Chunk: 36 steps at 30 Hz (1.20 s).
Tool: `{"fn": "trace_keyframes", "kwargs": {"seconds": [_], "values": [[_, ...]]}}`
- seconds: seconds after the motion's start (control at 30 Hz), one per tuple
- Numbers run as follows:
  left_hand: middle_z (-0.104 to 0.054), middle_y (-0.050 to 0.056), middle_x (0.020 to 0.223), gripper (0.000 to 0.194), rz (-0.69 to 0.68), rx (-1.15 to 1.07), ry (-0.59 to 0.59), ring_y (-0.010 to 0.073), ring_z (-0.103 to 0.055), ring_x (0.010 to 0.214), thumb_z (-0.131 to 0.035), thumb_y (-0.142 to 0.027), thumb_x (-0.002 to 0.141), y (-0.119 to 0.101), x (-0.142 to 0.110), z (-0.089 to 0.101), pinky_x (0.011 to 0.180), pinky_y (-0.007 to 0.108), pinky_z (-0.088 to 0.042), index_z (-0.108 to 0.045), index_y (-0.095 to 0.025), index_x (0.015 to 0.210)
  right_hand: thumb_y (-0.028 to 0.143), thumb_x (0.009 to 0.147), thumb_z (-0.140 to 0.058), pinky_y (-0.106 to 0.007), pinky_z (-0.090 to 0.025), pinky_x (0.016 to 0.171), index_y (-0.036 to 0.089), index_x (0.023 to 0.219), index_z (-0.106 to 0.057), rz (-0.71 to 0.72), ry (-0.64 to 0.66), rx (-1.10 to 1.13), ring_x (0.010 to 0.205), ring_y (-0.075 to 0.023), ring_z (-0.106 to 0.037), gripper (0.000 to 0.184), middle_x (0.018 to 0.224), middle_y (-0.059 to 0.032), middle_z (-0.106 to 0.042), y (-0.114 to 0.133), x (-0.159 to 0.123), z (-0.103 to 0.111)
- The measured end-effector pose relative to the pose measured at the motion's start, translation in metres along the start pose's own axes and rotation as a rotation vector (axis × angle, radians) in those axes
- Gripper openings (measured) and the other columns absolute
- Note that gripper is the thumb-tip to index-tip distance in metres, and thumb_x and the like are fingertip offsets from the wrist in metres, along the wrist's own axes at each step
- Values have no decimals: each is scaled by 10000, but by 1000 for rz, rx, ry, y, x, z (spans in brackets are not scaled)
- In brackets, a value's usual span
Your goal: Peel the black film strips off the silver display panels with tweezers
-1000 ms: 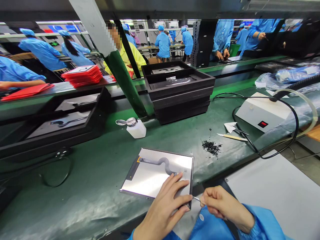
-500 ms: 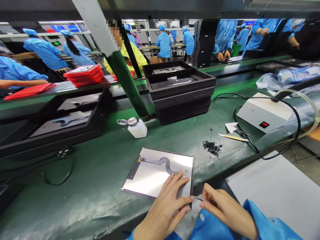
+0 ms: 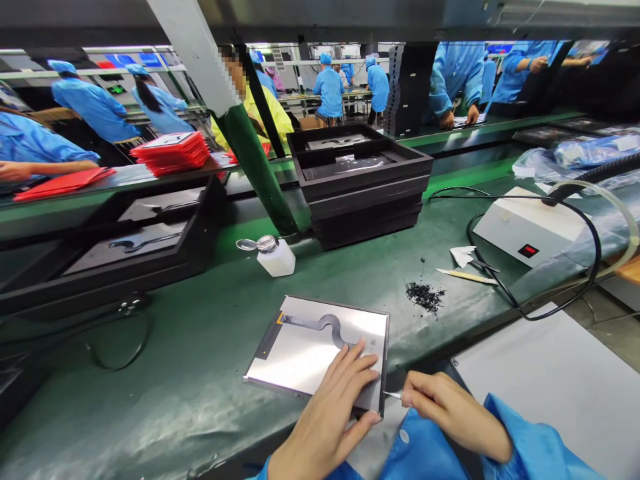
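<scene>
Resting the left hand (image 3: 327,413) on a thin, rectangular, silver-backed panel (image 3: 300,360), placed flat on the glossy green surface (image 3: 190,387) with one near corner jutting past the front edge. Spreading the left fingers (image 3: 345,367) loosely over that panel, laid down rather than curled, with nothing gripped. Pinching a slim metallic tool (image 3: 393,395) in the right hand (image 3: 447,407), with thumb and forefinger brought together and tip at the panel's right edge; too small to tell whether touching. Showing, along the panel's back, a curved dark-grey ribbon cable (image 3: 330,325), reaching to the left fingers. Scattering beyond, to the right, into a loose heap of black shreds (image 3: 425,297), near a slender yellow-handled pointed tool (image 3: 467,275) and a white box with a small red display (image 3: 515,227). Standing behind the panel with silver cap swung aside: a square white bottle (image 3: 277,260), before a stack of black trays (image 3: 367,193).
</scene>
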<state>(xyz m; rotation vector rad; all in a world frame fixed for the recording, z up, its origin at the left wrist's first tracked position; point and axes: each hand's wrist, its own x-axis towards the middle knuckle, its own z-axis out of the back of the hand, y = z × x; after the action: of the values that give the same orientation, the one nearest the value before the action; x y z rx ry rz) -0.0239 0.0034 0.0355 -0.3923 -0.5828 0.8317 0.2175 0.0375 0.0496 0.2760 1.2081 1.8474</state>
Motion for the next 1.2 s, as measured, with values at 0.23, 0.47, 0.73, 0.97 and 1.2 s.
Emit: {"fn": "trace_keyframes", "kwargs": {"seconds": [0.23, 0.47, 0.73, 0.97, 1.2], "values": [[-501, 128, 1479, 387, -10, 18, 24, 281, -297, 1487, -543, -284, 1010, 2, -2, -2, 1193, 542, -306, -427, -195, 1368, 364, 931, -542, -231, -304, 529, 221, 672, -483, -53, 66, 70, 512, -120, -442, 302, 526, 77, -429, 3, 5, 5], [-501, 127, 1480, 396, -5, 44, 30, 279, -296, 1487, -545, -299, 1009, 3, -2, -1, 1191, 537, -315, -426, -191, 1371, 326, 956, -489, -253, -349, 662, 210, 669, -522, 17, 105, -79, 713, -166, -576, 312, 725, 3, -591, 6, 6, 11], [-510, 128, 1474, 400, -6, 36, 21, 276, -302, 1485, -543, -321, 1010, 4, -1, -2, 1194, 533, -313, -427, -190, 1370, 368, 928, -526, -247, -306, 607, 245, 824, -464, -30, 74, -34, 599, -152, -491, 172, 616, 67, -480, 8, 2, 11], [-522, 127, 1463, 403, -8, 50, 25, 269, -316, 1480, -537, -337, 1013, 3, 1, 0, 1190, 518, -324, -417, -191, 1369, 391, 942, -436, -250, -351, 627, 233, 695, -439, 43, 132, 104, 572, -141, -473, 293, 588, 43, -495, 2, 11, 15], [-522, 127, 1464, 408, -12, 58, 31, 263, -317, 1480, -537, -350, 1014, 5, 0, -1, 1194, 514, -319, -413, -188, 1368, 517, 929, -479, -220, -300, 502, 204, 731, -525, 10, 165, 281, 493, -111, -364, 373, 538, 64, -426, -10, 14, 9]]}}
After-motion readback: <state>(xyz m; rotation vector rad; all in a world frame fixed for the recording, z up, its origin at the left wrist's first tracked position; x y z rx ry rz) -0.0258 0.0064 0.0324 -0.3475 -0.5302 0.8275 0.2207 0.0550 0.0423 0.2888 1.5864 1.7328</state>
